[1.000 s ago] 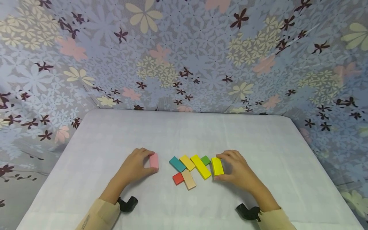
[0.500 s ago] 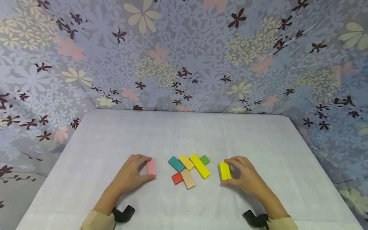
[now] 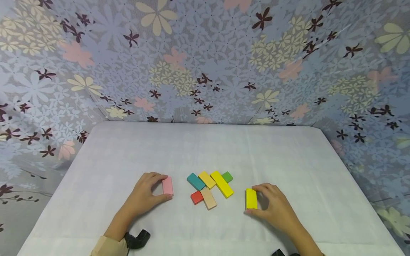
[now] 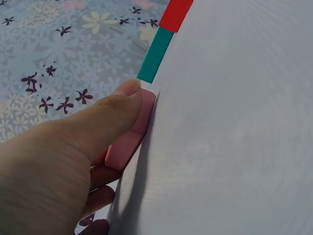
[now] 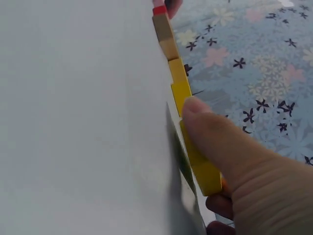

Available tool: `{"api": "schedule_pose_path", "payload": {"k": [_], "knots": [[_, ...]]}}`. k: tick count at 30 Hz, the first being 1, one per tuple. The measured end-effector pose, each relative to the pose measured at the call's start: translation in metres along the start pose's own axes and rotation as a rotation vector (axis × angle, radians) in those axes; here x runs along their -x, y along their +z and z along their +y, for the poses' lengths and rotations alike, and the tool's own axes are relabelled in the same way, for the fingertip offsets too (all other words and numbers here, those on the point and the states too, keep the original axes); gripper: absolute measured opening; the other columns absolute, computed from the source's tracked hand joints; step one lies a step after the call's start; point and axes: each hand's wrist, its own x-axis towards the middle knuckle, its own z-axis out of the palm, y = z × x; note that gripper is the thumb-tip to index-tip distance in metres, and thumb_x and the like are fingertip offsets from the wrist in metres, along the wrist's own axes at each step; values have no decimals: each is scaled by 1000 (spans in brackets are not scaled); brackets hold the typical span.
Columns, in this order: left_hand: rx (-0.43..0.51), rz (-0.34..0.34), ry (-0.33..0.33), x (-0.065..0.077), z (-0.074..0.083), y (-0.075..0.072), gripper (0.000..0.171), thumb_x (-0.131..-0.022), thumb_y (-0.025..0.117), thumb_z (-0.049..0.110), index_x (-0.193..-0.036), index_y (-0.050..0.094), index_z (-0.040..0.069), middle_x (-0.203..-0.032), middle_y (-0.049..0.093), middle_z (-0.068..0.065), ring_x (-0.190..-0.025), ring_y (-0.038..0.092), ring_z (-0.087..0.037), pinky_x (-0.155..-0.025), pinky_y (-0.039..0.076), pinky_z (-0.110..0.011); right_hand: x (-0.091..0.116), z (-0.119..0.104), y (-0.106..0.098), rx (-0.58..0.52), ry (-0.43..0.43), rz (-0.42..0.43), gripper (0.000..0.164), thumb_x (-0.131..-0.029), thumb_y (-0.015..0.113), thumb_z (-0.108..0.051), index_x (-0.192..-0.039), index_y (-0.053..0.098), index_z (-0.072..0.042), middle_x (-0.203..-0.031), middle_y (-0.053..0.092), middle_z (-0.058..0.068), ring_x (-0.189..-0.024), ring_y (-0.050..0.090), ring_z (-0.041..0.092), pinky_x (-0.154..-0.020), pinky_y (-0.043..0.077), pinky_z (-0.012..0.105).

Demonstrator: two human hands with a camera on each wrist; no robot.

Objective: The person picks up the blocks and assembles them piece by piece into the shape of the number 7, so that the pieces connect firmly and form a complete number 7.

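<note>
Nearer and farther right than a second ago, the yellow block [image 3: 251,199] stands well apart from the cluster in the middle, and the pink block [image 3: 167,186] sits a little nearer and farther left. At the near edge I see a beige sleeve [image 3: 109,246] on the left, with a black device [image 3: 137,239] at the wrist; only a bit of a second black device [image 3: 278,252] shows on the right. The right hand [image 3: 276,207] pinches the yellow block, thumb at its near end and fingers at its far end. The left hand [image 3: 145,193] grips the pink block the same way.

Between the hands, the tan block [image 3: 209,199] lies nearest, with the red block [image 3: 196,197] against its left side. Just beyond are the long bright yellow block [image 3: 222,184], the teal block [image 3: 196,181] to the left and the golden block [image 3: 206,180] between those two. Farthest lies the green block [image 3: 227,177], beside the long one. White cloth [image 3: 205,149] covers the table, and behind its far edge rises a flowered backdrop [image 3: 205,53].
</note>
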Motion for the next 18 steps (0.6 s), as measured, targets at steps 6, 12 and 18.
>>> {"api": "schedule_pose_path", "payload": {"k": [6,12,18], "knots": [[10,12,4,1,-2,2,63,-74,85,46,-126,65,18,-124,62,0,-122,52,-24,-104,44,-51,6,0,4,4,-9,2,82,-62,74,-77,-122,66,-21,-118,62,-5,-116,53,23,-98,45,53],[17,19,14,1,-2,2,62,-73,86,44,-126,65,18,-123,62,0,-122,51,-23,-104,43,-51,11,6,2,1,-54,-8,80,-68,76,-72,-129,64,-21,-122,60,-6,-116,52,19,-96,47,51],[16,19,18,1,-1,2,62,-73,86,43,-126,66,17,-123,62,0,-121,51,-23,-104,44,-51,15,10,-3,-31,-75,-25,72,-73,77,-63,-129,66,-19,-121,61,-7,-115,54,17,-95,49,51]]}}
